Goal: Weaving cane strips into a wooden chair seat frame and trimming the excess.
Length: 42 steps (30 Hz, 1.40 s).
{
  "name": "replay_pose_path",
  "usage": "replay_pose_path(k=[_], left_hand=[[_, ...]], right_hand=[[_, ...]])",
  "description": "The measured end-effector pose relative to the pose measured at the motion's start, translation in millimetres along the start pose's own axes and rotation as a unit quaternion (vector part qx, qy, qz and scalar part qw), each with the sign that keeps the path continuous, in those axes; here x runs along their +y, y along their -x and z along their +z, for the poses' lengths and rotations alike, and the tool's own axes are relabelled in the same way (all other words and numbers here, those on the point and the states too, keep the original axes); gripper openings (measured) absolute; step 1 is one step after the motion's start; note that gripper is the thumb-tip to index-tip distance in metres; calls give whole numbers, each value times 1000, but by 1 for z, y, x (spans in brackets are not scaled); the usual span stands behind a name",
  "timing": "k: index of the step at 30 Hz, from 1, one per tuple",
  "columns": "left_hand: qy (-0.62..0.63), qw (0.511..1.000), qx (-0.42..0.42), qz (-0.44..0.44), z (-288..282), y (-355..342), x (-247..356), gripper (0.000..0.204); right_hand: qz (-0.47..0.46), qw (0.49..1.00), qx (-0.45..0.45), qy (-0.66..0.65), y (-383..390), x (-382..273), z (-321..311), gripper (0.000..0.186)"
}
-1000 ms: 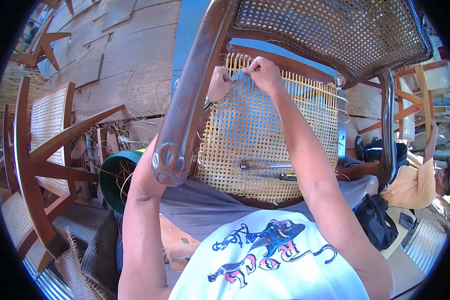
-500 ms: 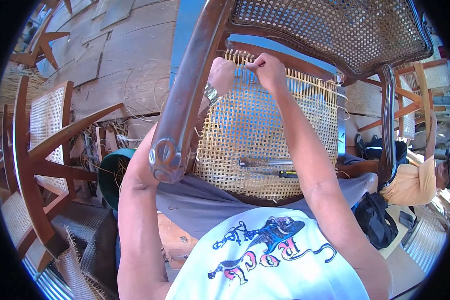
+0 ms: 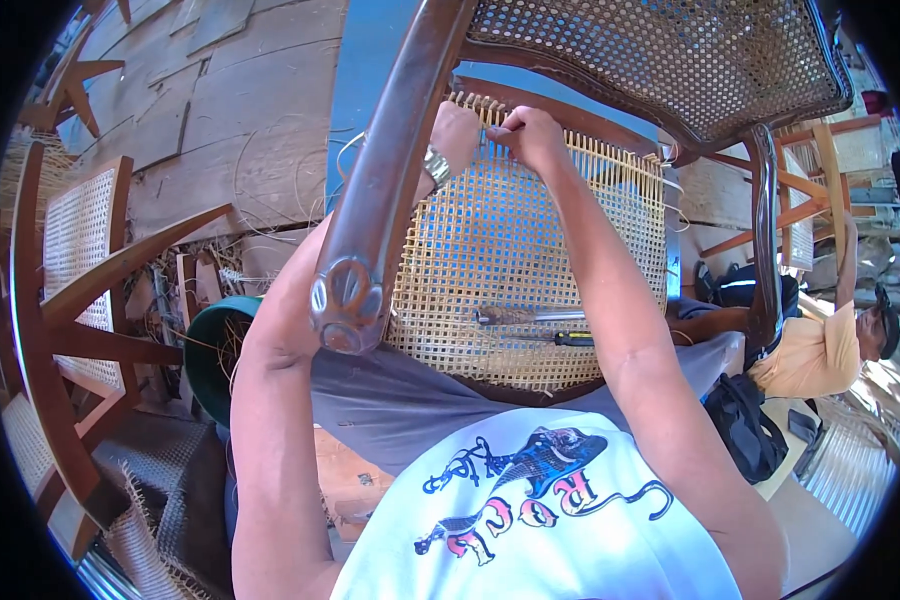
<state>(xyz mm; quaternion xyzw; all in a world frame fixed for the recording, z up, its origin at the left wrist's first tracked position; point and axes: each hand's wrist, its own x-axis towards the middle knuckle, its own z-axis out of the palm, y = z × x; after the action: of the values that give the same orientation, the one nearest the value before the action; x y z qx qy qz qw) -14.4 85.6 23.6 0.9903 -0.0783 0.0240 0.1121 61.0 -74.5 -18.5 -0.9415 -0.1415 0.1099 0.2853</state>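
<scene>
A half-woven cane seat point(image 3: 510, 260) lies over my lap, set in a dark brown wooden armchair frame point(image 3: 380, 200). Its pale strands form an open grid, with a row of looped strands along the far rail. My left hand point(image 3: 456, 136), wearing a metal watch, is curled at the far left corner of the weave; its fingertips are hidden. Just to the right, my right hand point(image 3: 532, 138) pinches a cane strand between thumb and fingers. On the near part of the weave rest a metal-shafted tool point(image 3: 530, 316) and a screwdriver point(image 3: 573, 338) with a black and yellow handle.
The chair's caned backrest point(image 3: 660, 60) rises at the far right. Wooden chairs with caned panels point(image 3: 82, 235) and a green bucket point(image 3: 208, 350) are on the left. At right, a person in an orange shirt point(image 3: 808, 355) sits by a black bag point(image 3: 745, 428).
My left hand has shifted slightly up and right, nearer to my right hand, which stays by the far rail. The whole view has moved a little.
</scene>
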Motion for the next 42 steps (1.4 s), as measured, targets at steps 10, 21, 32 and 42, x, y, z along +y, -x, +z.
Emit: replay_pose_path(k=[10, 21, 32, 42], left_hand=[[-24, 997, -65, -24, -24, 7, 5, 15], [59, 996, 60, 4, 67, 2, -57, 11], [88, 987, 127, 35, 41, 1, -21, 10], [-48, 995, 39, -83, 66, 6, -36, 13]], right_hand=[[-38, 997, 25, 63, 3, -11, 8, 37], [15, 1000, -18, 11, -1, -19, 12, 34], [2, 998, 55, -29, 5, -5, 9, 27], [-9, 998, 2, -58, 38, -8, 4, 26]])
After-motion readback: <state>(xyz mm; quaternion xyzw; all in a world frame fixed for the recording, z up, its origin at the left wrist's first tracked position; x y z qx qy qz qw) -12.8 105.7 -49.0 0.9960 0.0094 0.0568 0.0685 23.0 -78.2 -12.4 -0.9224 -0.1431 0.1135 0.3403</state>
